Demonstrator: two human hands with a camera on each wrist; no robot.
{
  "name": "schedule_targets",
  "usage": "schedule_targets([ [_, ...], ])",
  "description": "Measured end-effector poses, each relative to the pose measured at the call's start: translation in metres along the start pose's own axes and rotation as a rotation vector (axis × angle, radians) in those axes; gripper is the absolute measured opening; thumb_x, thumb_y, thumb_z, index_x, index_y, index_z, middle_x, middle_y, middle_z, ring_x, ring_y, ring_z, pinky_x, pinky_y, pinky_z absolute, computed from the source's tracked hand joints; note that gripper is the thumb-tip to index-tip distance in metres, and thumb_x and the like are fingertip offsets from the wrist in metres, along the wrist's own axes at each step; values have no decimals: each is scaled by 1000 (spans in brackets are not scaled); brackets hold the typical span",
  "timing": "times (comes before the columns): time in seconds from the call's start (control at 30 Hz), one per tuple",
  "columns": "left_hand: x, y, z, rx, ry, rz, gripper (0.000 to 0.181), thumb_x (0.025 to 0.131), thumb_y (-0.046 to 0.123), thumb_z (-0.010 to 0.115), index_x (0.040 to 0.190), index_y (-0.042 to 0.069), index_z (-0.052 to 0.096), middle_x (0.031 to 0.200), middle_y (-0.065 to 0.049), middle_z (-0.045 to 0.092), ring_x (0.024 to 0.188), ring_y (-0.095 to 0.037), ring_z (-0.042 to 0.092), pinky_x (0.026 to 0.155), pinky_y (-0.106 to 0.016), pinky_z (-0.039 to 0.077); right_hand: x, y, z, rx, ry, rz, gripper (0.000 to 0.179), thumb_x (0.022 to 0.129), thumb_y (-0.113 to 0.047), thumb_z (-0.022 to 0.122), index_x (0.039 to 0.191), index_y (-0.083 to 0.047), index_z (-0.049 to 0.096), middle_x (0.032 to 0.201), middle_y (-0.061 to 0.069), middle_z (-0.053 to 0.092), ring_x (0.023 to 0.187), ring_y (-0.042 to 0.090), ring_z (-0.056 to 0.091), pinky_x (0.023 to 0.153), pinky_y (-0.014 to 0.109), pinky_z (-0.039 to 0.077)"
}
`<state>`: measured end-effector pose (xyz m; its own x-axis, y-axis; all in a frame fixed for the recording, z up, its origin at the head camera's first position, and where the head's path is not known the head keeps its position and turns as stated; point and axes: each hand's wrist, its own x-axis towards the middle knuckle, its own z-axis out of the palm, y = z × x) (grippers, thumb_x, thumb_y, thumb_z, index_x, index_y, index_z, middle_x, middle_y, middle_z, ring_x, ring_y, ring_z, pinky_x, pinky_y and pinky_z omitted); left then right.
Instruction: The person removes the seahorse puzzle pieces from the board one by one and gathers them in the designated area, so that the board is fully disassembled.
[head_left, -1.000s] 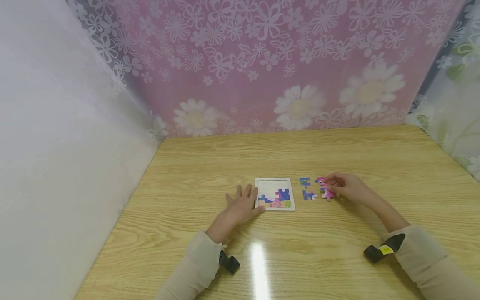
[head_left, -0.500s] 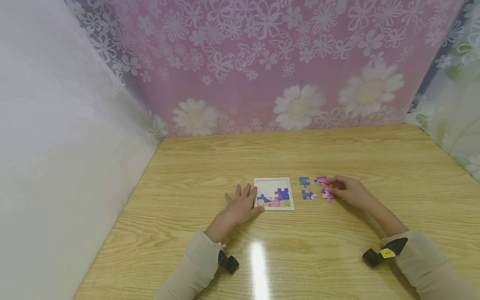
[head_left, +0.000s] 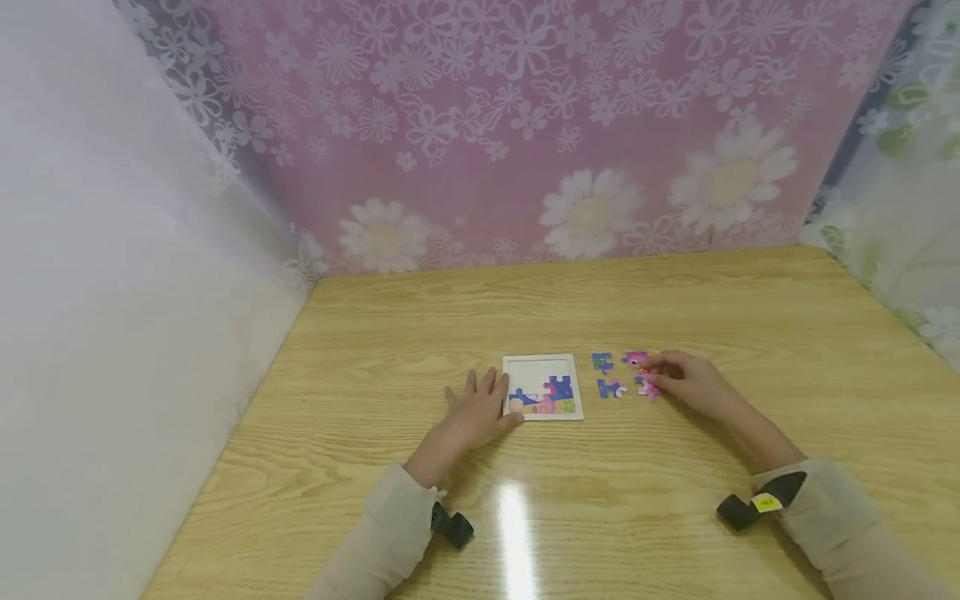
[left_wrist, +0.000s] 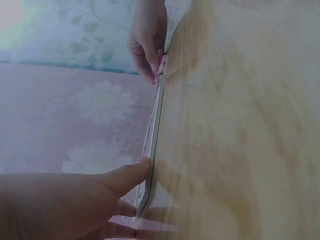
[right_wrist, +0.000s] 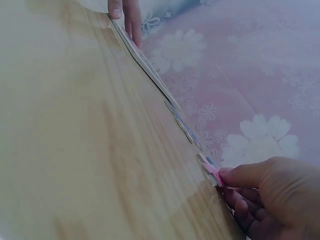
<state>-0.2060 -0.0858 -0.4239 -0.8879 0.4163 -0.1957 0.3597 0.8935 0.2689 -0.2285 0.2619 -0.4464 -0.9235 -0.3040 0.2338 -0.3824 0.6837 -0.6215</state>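
A white puzzle frame (head_left: pixel 534 368) lies on the table, its lower part filled with joined blue, pink and yellow pieces. My left hand (head_left: pixel 474 418) rests at the frame's left side, fingers spread, with the thumb (left_wrist: pixel 131 176) on the near left corner. To the right of the frame, my right hand (head_left: pixel 693 385) pinches a pink puzzle piece (right_wrist: pixel 214 172) between thumb and fingers; in the right wrist view the piece looks tilted. Just beyond it is another pink piece with an eye (head_left: pixel 635 360). The fingers partly cover the pinched piece.
Two blue puzzle pieces, an upper one (head_left: pixel 602 362) and a lower one (head_left: pixel 609 388), lie between the frame and the right hand. The wooden table (head_left: pixel 405 325) ends at a pink flowered backdrop (head_left: pixel 480 192). A pale wall (head_left: pixel 150 292) stands on the left.
The whole head view has shifted slightly left. My right hand stays at the pink piece with its fingers drawn a little closer together; the left hand keeps its place on the frame.
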Motion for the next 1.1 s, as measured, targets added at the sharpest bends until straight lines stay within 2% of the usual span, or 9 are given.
schedule_targets([
  [0.17, 0, 0, 0, -5, 3, 4, 73, 92, 51, 43, 148, 10, 19, 150, -15, 12, 134, -42, 4, 94, -70, 9, 0, 1, 2, -15, 4, 2, 20, 89, -8, 62, 106, 1, 64, 89, 6, 62, 83, 21, 55, 74, 36, 44],
  [0.63, 0, 1, 0, 3, 4, 3, 73, 92, 51, 43, 148, 10, 19, 150, -15, 13, 134, -42, 5, 93, -70, 10, 0, -1, 3, -53, 27, -31, 18, 85, -2, 64, 103, 1, 65, 79, 1, 57, 70, 16, 49, 61, 27, 42],
  [0.83, 0, 1, -1, 9, 7, 3, 73, 92, 51, 43, 147, 10, 20, 150, -15, 13, 134, -42, 5, 93, -70, 11, 1, -4, 4, -89, 33, -52, 17, 84, 0, 65, 100, 2, 65, 78, 1, 55, 69, 16, 48, 60, 28, 42],
  [1.1, 0, 1, -1, 0, 5, 10, 73, 92, 51, 43, 147, 9, 19, 150, -16, 14, 134, -42, 5, 93, -70, 10, 0, -8, 3, -99, 5, -23, 16, 84, -1, 65, 99, 4, 64, 84, 8, 52, 72, 20, 48, 61, 31, 42],
])
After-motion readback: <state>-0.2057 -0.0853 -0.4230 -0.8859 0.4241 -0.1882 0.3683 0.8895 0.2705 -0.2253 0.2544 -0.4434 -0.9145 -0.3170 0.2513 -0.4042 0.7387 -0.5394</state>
